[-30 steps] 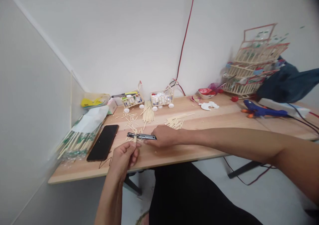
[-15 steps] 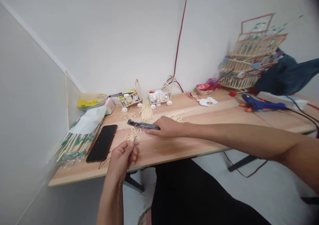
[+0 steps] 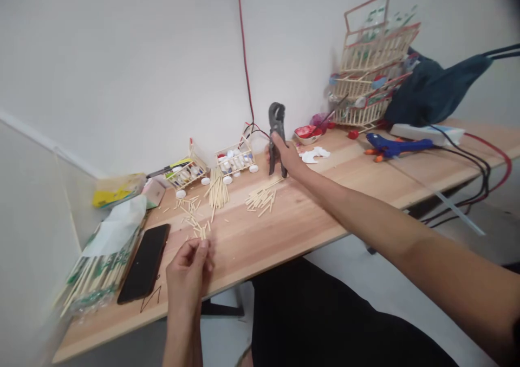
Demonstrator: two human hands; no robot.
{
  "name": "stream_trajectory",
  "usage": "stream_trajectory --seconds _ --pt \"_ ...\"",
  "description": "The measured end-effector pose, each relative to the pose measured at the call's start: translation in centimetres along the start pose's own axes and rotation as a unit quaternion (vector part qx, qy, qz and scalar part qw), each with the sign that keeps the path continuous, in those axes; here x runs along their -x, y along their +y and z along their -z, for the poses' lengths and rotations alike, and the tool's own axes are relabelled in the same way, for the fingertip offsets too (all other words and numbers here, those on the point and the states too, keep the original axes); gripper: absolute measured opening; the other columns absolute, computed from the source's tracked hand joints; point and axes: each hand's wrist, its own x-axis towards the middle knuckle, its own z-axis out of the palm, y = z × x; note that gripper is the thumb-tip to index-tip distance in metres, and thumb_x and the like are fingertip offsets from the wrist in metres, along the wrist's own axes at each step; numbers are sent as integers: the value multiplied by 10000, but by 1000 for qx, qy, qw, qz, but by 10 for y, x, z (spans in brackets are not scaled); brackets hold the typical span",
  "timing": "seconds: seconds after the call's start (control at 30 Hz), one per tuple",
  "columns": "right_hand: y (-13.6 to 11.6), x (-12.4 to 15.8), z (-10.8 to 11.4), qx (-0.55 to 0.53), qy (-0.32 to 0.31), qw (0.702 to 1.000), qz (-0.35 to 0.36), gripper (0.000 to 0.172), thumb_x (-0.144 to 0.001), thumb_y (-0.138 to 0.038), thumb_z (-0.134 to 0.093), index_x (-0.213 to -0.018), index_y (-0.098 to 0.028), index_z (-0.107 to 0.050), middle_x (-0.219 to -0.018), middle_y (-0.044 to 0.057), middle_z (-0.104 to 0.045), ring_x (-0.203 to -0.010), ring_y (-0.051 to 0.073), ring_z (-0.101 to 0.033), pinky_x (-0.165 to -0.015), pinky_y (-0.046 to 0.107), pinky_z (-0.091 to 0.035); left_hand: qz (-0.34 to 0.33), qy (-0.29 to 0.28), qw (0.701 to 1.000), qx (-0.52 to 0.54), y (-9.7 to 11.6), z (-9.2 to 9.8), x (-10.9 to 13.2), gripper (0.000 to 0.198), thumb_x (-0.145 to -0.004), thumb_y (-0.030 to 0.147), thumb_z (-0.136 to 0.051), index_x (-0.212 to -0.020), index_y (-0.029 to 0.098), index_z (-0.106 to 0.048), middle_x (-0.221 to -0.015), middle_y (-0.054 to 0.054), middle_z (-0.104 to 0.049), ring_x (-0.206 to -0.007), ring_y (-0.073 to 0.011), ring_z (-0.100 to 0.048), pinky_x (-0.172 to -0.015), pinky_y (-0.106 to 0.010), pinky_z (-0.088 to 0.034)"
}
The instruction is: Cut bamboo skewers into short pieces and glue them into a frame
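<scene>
My right hand (image 3: 285, 156) grips dark grey pliers (image 3: 277, 118), head up and handles down, raised over the back of the table. Their jaws are too blurred to read. Close to the front edge, my left hand (image 3: 187, 264) is closed, thumb against fingers, on short wooden sticks (image 3: 203, 232) whose tips stick out at the top. Just beyond it lie scattered cut stick pieces (image 3: 190, 204). A bundle of longer sticks (image 3: 218, 191) lies behind them, and a fanned pile of sticks (image 3: 260, 198) is below my right hand.
Two small stick carts (image 3: 235, 161) stand by the wall. At left are a phone (image 3: 144, 264) and packaged chopsticks (image 3: 108, 258). To the right are a blue glue gun (image 3: 396, 146), stacked stick baskets (image 3: 365, 79), a red-stained bowl (image 3: 307, 134) and loose cables (image 3: 483, 166).
My right hand has lifted the pliers up and away from my left hand, turning them from lying level to upright. The pile of sticks it covered now shows. The view has shifted right.
</scene>
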Motion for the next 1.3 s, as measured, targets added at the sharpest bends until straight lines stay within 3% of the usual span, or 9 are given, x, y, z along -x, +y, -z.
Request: stream_trajectory --seconds 0.2,0.33,0.43,0.6,0.77,0.9,1.03,1.13,1.3 --pt "22 -18 27 -176 123 974 -73 485 -862 -611 -458 -688 -167 -548 -552 9 -592 -464 106 -559 -488 221 -491 -138 -55 968 -202 33 -64 -35 210 -730 380 -656 -739 174 -696 -627 11 -622 -561 -128 -524 -578 -245 -393" --pt "27 -22 28 -167 125 974 -88 477 -862 -596 -473 -677 -163 -551 -541 7 -584 -461 108 -562 -487 224 -495 -185 -71 942 -272 40 -108 -53 165 -723 326 -630 -673 181 -692 -644 -8 -655 -620 -161 -573 -623 -268 -398" --pt "29 -19 23 -126 93 985 -76 492 -836 -618 -500 -667 -160 -554 -539 11 -581 -471 112 -570 -483 221 -487 -194 -71 928 -309 31 -124 -57 188 -740 330 -607 -660 187 -700 -640 -27 -656 -628 -184 -580 -629 -292 -387" --pt "31 -13 15 -96 41 991 -82 476 -838 -604 -511 -679 -158 -564 -556 21 -598 -490 113 -579 -481 211 -474 -226 -54 930 -286 15 -126 -57 225 -766 356 -602 -676 190 -724 -690 -65 -678 -669 -219 -587 -649 -328 -392" --pt "24 -10 13 -79 -15 994 -75 420 -874 -517 -501 -678 -152 -568 -533 0 -568 -465 93 -537 -466 195 -447 -184 -21 973 -138 20 -124 -60 210 -745 353 -631 -744 162 -716 -645 -25 -637 -619 -163 -552 -592 -272 -393" --pt "7 5 5 -41 -154 987 -38 341 -857 -436 -546 -741 -125 -623 -562 -6 -563 -493 85 -520 -478 185 -421 -95 -40 995 15 31 -125 -68 261 -728 374 -657 -789 123 -696 -480 52 -480 -432 -71 -377 -454 -211 -269" --pt "-6 23 -9 7 -272 962 6 265 -821 -374 -588 -737 -124 -614 -641 -8 -586 -590 88 -542 -559 187 -441 -70 -121 986 96 37 -130 -78 284 -690 388 -716 -761 115 -686 -501 41 -507 -435 -56 -399 -443 -195 -271" --pt "-5 30 -15 22 -273 961 36 284 -819 -370 -580 -670 -129 -564 -651 -9 -581 -617 91 -546 -598 199 -451 -51 -154 978 130 38 -136 -79 303 -644 398 -761 -726 120 -671 -510 40 -504 -437 -54 -406 -439 -193 -287" --pt "3 30 -18 49 -218 974 26 188 -802 -323 -596 -772 -137 -599 -647 -13 -602 -606 98 -570 -576 194 -452 -49 -159 980 109 39 -139 -73 321 -652 431 -747 -736 132 -666 -543 36 -512 -464 -65 -419 -460 -205 -307"
